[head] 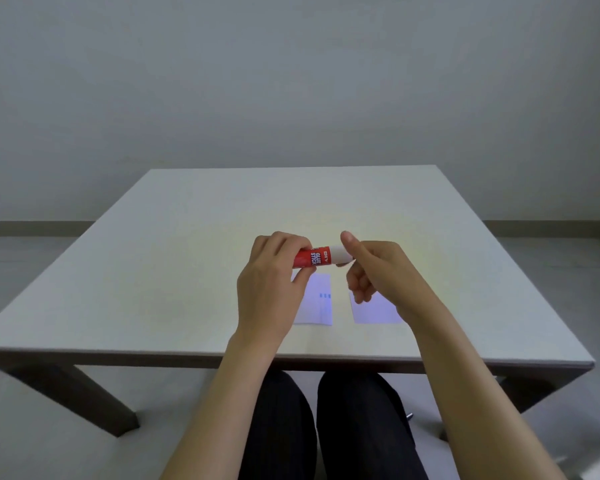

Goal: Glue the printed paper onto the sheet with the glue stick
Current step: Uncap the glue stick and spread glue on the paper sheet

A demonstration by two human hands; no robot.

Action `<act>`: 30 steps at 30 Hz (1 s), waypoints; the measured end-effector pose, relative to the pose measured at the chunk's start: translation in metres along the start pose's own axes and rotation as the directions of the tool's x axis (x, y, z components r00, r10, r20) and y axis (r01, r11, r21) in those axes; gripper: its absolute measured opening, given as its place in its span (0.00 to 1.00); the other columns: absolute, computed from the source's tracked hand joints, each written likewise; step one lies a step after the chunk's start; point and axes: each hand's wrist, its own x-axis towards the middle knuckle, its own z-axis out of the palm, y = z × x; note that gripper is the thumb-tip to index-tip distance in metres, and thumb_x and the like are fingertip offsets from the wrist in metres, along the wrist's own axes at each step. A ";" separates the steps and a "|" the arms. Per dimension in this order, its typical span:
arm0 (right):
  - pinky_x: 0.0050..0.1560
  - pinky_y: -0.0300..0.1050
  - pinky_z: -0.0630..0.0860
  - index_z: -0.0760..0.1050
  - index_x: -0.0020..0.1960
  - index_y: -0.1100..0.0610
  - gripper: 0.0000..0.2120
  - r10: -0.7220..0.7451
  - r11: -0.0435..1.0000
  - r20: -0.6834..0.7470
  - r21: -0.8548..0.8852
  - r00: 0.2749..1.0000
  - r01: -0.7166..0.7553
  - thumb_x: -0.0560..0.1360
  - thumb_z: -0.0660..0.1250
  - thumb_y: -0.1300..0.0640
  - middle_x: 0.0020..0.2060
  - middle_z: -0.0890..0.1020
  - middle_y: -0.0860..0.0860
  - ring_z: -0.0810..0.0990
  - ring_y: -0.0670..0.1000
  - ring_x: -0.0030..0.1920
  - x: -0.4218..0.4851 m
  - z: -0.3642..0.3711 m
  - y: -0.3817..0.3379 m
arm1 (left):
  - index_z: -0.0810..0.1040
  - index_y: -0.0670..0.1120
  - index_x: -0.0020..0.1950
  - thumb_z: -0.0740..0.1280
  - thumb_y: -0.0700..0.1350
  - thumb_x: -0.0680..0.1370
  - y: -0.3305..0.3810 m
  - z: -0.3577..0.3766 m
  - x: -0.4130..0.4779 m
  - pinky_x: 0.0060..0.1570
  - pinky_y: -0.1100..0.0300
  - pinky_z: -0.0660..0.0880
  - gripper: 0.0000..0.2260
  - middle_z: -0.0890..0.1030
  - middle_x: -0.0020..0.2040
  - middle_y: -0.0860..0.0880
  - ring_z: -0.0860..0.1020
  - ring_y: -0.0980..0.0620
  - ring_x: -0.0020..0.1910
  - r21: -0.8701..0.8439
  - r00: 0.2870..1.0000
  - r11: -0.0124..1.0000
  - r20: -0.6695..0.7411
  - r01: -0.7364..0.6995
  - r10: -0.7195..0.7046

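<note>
A red glue stick (pixel 317 258) with a white cap (pixel 340 255) is held sideways above the table. My left hand (pixel 271 282) grips its red body. My right hand (pixel 374 268) pinches the white cap between thumb and fingers. Below the hands, two small white papers lie flat on the table: the printed paper (pixel 321 301) with small blue marks, partly hidden by my left hand, and a plain sheet (pixel 374 311) to its right, partly under my right wrist.
The white table (pixel 187 271) has its front edge near my lap. My dark-trousered legs (pixel 326 427) show under it. A grey wall stands behind the table's far edge.
</note>
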 end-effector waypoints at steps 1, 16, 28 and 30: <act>0.27 0.40 0.73 0.78 0.42 0.60 0.16 -0.009 1.000 -0.006 -0.001 1.000 0.009 0.76 0.64 0.46 0.25 0.79 0.51 0.76 0.49 0.23 0.000 -0.001 0.001 | 0.79 0.49 0.49 0.74 0.43 0.68 0.001 0.003 0.001 0.33 0.64 0.68 0.11 0.80 0.46 0.54 0.75 0.51 0.48 -0.001 1.000 1.000 0.019 -0.002 0.002; 0.33 0.39 0.77 0.75 0.47 0.55 0.08 -0.084 0.995 0.043 -0.043 0.996 0.086 0.73 0.67 0.67 0.39 0.79 0.53 0.81 0.51 0.36 0.000 -0.014 0.018 | 0.78 0.52 0.50 0.73 0.47 0.70 -0.010 0.017 -0.002 0.38 0.65 0.67 0.11 0.79 0.48 0.56 0.73 0.55 0.48 -0.081 0.981 0.996 0.192 0.036 -0.020; 0.36 0.40 0.69 0.79 0.55 0.58 0.10 -0.087 0.918 -0.459 -0.381 0.884 -0.108 0.75 0.67 0.57 0.37 0.77 0.53 0.75 0.53 0.37 0.060 -0.065 0.069 | 0.78 0.58 0.49 0.71 0.46 0.73 -0.024 0.005 -0.010 0.34 0.76 0.69 0.08 0.83 0.39 0.58 0.81 0.61 0.34 -0.441 0.897 0.783 0.270 0.438 -0.349; 0.41 0.43 0.70 0.78 0.56 0.59 0.11 -0.084 0.867 -0.437 -0.476 0.895 -0.151 0.76 0.63 0.58 0.40 0.78 0.56 0.75 0.54 0.40 0.067 -0.065 0.083 | 0.78 0.57 0.43 0.70 0.45 0.73 -0.022 0.004 -0.011 0.31 0.78 0.67 0.06 0.83 0.34 0.58 0.80 0.65 0.33 -0.460 0.888 0.760 0.282 0.458 -0.364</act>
